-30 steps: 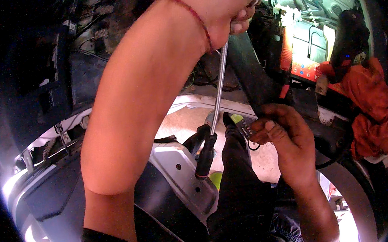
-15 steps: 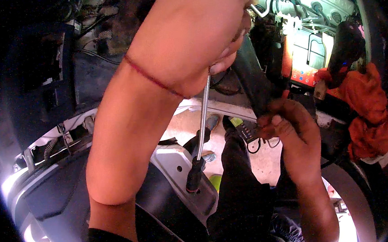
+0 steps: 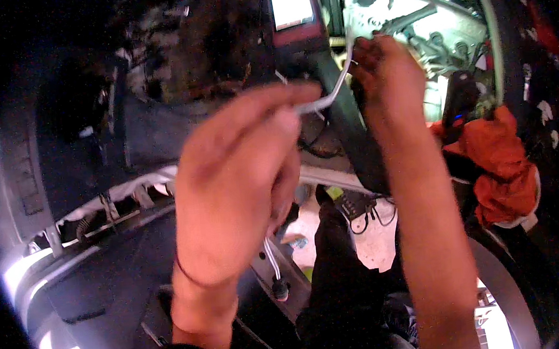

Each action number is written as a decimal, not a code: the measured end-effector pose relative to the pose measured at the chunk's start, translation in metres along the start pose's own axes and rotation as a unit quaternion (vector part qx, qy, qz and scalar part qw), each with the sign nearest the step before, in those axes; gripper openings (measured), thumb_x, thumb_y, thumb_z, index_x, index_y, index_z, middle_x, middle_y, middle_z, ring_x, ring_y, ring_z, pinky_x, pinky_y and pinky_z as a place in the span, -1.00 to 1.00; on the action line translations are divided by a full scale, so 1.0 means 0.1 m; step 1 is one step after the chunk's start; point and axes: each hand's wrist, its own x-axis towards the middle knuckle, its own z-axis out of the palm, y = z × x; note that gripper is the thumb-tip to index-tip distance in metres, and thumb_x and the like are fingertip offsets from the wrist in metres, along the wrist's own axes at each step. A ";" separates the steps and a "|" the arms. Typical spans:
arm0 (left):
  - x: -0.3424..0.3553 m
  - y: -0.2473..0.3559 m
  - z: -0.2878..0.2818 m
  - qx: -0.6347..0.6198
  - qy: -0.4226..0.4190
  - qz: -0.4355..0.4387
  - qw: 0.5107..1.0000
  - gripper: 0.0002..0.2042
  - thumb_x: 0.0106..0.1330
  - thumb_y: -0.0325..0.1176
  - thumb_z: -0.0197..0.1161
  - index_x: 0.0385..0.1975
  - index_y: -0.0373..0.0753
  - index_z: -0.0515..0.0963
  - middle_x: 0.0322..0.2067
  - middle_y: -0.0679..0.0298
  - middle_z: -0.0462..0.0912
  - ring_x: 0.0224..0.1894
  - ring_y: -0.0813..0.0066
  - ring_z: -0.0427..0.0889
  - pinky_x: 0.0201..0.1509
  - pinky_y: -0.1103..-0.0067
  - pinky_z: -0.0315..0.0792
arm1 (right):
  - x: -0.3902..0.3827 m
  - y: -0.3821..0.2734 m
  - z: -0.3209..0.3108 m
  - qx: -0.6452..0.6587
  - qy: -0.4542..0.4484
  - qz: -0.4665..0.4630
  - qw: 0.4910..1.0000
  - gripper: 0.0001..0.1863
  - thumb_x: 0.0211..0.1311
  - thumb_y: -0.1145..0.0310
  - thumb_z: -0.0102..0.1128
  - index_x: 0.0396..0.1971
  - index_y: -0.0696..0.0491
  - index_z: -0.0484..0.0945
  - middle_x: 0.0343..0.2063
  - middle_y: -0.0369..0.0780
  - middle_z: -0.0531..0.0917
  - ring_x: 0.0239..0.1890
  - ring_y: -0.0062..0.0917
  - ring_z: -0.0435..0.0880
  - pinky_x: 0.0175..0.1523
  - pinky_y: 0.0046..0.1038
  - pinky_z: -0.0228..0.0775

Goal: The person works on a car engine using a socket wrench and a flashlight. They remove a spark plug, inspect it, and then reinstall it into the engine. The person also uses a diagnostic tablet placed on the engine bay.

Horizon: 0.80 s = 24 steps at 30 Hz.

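My left hand (image 3: pixel 241 177) is closed around a long silvery flexible tool shaft (image 3: pixel 329 98). The shaft bends upward between my hands, while its lower length hangs beneath my left hand with a black handle (image 3: pixel 280 290) at the end. My right hand (image 3: pixel 389 69) reaches to the shaft's upper part beside the lit engine (image 3: pixel 450 23), fingers curled on it; the tip is hard to make out. A device with a glowing screen (image 3: pixel 290 2) is just above, left of the engine.
A red-orange cloth (image 3: pixel 501 191) and a dark device (image 3: pixel 458 94) lie on the right. Dark car body panels (image 3: pixel 99 278) surround me on the left. My legs (image 3: pixel 327 249) show below, over a pale floor (image 3: pixel 371 239).
My right hand has risen from low right to the engine's edge and onto the shaft. My left hand has come down and back from the top. The screened device has come into view.
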 end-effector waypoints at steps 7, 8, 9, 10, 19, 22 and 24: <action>-0.64 0.48 -0.17 0.056 -0.003 -0.021 0.998 -0.66 0.48 -0.34 0.05 0.12 -0.42 0.50 -0.68 0.49 0.39 -0.63 0.81 0.28 -0.54 0.75 0.12 | 1.33 0.41 0.52 -0.422 0.231 0.088 0.872 -0.59 0.21 0.14 0.31 -0.03 0.07 0.57 -0.09 -0.20 0.68 -0.07 -0.43 0.68 -0.06 -0.32 0.53; -0.68 0.50 -0.19 0.066 -0.014 -0.019 0.998 -0.65 0.49 -0.33 0.05 0.13 -0.42 0.49 -0.66 0.49 0.40 -0.61 0.81 0.29 -0.52 0.76 0.12 | 1.42 0.39 0.44 -0.638 0.097 0.093 0.758 -0.54 0.19 0.14 0.34 0.04 0.02 0.58 -0.01 -0.23 0.67 0.02 -0.46 0.66 0.00 -0.34 0.52; -0.72 0.51 -0.19 0.048 -0.024 -0.011 0.998 -0.65 0.50 -0.31 0.06 0.13 -0.43 0.48 -0.65 0.49 0.42 -0.58 0.81 0.31 -0.50 0.76 0.13 | 1.51 0.38 0.40 -0.805 -0.045 0.090 0.584 -0.49 0.16 0.13 0.37 0.11 -0.02 0.58 0.07 -0.25 0.65 0.10 -0.49 0.64 0.05 -0.35 0.50; -0.73 0.52 -0.22 0.059 -0.033 -0.013 0.998 -0.64 0.50 -0.31 0.06 0.14 -0.44 0.47 -0.65 0.49 0.40 -0.60 0.80 0.29 -0.51 0.75 0.13 | 1.57 0.42 0.37 -0.803 -0.039 0.081 0.589 -0.49 0.15 0.13 0.37 0.10 -0.04 0.59 0.10 -0.25 0.64 0.12 -0.49 0.62 0.08 -0.37 0.50; -0.65 0.39 -0.27 0.058 -0.001 -0.112 0.992 -0.65 0.45 -0.30 0.09 0.09 -0.42 0.51 -0.70 0.39 0.40 -0.71 0.70 0.29 -0.63 0.68 0.14 | 2.35 1.18 0.15 -0.437 0.088 0.198 0.873 -0.64 0.49 0.21 -0.06 0.18 -0.01 0.36 -0.08 -0.43 0.68 -0.17 -0.80 0.67 -0.18 -0.74 0.54; -0.60 0.35 -0.28 0.059 -0.006 -0.127 0.990 -0.67 0.47 -0.35 0.06 0.10 -0.41 0.50 -0.70 0.41 0.40 -0.70 0.70 0.29 -0.62 0.69 0.15 | 2.41 1.19 0.09 -0.577 0.064 0.224 0.783 -0.59 0.45 0.16 0.04 0.19 0.00 0.34 -0.08 -0.48 0.69 -0.11 -0.81 0.65 -0.04 -0.70 0.51; -0.58 0.33 -0.29 0.077 -0.010 -0.118 0.990 -0.67 0.48 -0.33 0.06 0.10 -0.41 0.50 -0.70 0.41 0.40 -0.70 0.71 0.29 -0.62 0.69 0.15 | 2.40 1.11 0.08 -0.652 0.039 0.218 0.725 -0.52 0.37 0.14 0.15 0.19 0.01 0.32 -0.08 -0.45 0.69 -0.08 -0.77 0.66 -0.01 -0.65 0.51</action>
